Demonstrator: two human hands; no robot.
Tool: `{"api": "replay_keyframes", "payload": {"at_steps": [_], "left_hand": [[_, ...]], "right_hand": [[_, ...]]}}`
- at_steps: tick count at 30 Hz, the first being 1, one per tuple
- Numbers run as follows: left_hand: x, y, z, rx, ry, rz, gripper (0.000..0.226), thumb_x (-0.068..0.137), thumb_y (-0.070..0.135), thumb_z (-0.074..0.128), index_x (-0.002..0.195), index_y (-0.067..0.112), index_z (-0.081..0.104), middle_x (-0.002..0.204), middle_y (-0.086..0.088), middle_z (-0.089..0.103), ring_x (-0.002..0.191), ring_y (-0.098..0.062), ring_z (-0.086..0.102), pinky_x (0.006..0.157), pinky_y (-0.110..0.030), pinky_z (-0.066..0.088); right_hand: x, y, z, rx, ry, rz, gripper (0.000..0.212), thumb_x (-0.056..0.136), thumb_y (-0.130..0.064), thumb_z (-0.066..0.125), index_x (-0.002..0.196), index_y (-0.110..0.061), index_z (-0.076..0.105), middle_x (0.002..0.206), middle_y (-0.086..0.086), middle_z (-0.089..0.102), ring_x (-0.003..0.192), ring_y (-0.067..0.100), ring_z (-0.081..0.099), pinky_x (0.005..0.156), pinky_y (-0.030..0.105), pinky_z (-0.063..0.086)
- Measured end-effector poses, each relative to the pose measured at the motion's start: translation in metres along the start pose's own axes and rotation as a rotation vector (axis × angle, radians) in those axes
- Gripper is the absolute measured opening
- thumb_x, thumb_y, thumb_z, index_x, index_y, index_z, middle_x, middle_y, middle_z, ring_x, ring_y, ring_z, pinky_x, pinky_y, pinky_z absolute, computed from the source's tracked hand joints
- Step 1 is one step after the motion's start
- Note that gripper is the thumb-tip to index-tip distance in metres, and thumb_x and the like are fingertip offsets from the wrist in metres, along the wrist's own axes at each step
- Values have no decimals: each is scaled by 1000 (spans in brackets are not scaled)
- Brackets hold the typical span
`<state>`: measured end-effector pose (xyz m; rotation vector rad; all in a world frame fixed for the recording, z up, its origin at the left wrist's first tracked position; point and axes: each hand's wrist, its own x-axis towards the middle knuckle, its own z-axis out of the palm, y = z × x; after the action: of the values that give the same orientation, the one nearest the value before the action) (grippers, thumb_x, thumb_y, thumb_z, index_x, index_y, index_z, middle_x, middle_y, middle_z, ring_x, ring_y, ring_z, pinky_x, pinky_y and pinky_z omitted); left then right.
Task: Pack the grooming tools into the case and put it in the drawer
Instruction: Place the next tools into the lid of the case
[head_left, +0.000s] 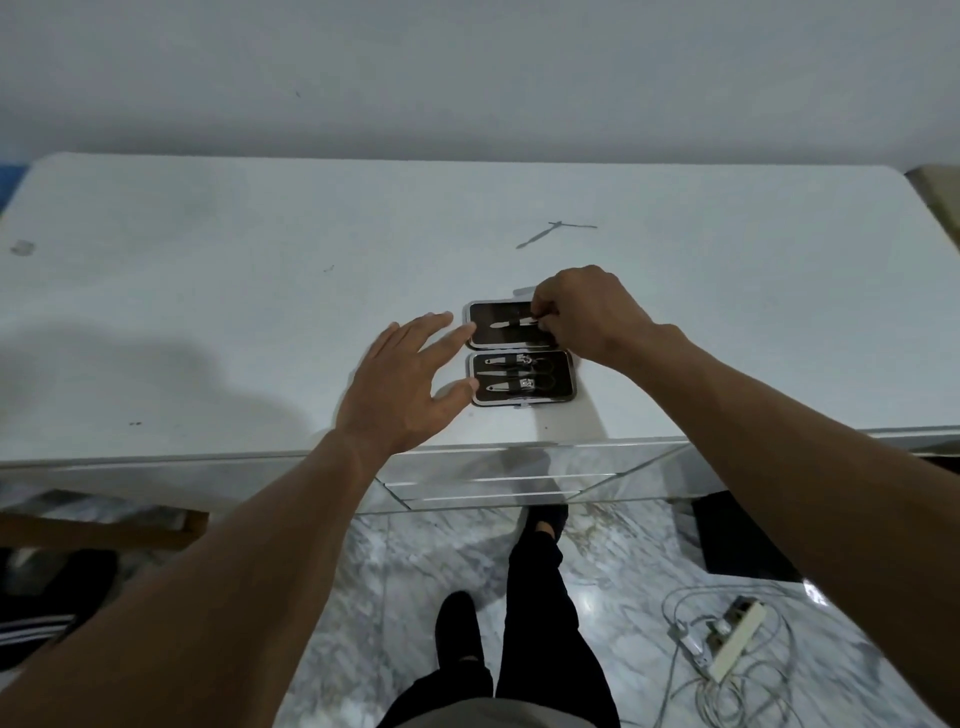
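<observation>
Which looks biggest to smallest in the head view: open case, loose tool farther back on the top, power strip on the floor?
1. Case, clearly largest.
2. Power strip and loose tool look alike in length; different distances from the camera make their order unsure.

One head-worn wide-angle view looked forward and steeply down from standing height over the white dresser top (208, 312), close enough to fill mid-frame; wall (467, 67) above, marble floor (613, 582) below

One case (521, 354), six tools (511, 323)
</observation>
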<state>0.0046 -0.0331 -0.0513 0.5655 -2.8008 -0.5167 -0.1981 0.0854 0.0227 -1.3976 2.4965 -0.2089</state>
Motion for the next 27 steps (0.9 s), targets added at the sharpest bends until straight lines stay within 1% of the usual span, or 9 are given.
{"api": "replay_keyframes", "payload": {"at_steps": [4, 7, 16, 20, 24, 27], "left_hand": [[0, 2, -1, 9, 0, -1, 62, 88, 56, 40, 145, 31, 40, 150, 2, 41, 140, -15, 32, 118, -37, 16], [0, 2, -2, 16, -11, -2, 62, 89, 56, 41, 146, 32, 38, 151, 2, 40, 141, -15, 31, 118, -37, 16], [1, -1, 1, 47, -29, -7, 66, 89, 58, 38, 148, 29, 36, 151, 3, 39, 140, -14, 32, 118, -37, 17], [0, 0, 1, 48, -36, -8, 66, 89, 59, 37, 148, 29, 35, 153, 4, 37, 141, -14, 30, 118, -36, 15], [1, 1, 0, 66, -32, -1, 67, 89, 57, 38, 147, 25, 37, 152, 3, 38, 141, -14, 31, 118, -36, 16], [2, 1, -1, 59, -31, -8, 70, 87, 57, 39, 147, 21, 38, 151, 2, 40, 139, -14, 34, 117, -37, 19]], "right_hand": [[1, -1, -1, 25, -18, 24, 17, 84, -8, 60, 98, -9, 70, 100, 14, 70, 95, 33, 62, 80, 36, 51], [2, -4, 0, 34, -30, 17, 18, 84, -6, 60, 95, -11, 72, 99, 16, 70, 91, 34, 63, 79, 36, 53], [8, -8, 4, 72, -36, 34, 19, 83, -6, 60, 95, -13, 73, 98, 15, 70, 91, 33, 64, 77, 32, 51], [10, -11, 8, 110, -54, 35, 20, 83, -6, 60, 97, -13, 73, 99, 15, 70, 92, 33, 64, 80, 36, 55], [12, -14, 11, 111, -47, 30, 21, 84, -6, 59, 98, -14, 72, 100, 15, 69, 91, 33, 63, 78, 34, 53], [13, -13, 11, 111, -39, 32, 19, 83, -9, 61, 97, -16, 72, 99, 14, 70, 92, 32, 63, 79, 36, 53]]}}
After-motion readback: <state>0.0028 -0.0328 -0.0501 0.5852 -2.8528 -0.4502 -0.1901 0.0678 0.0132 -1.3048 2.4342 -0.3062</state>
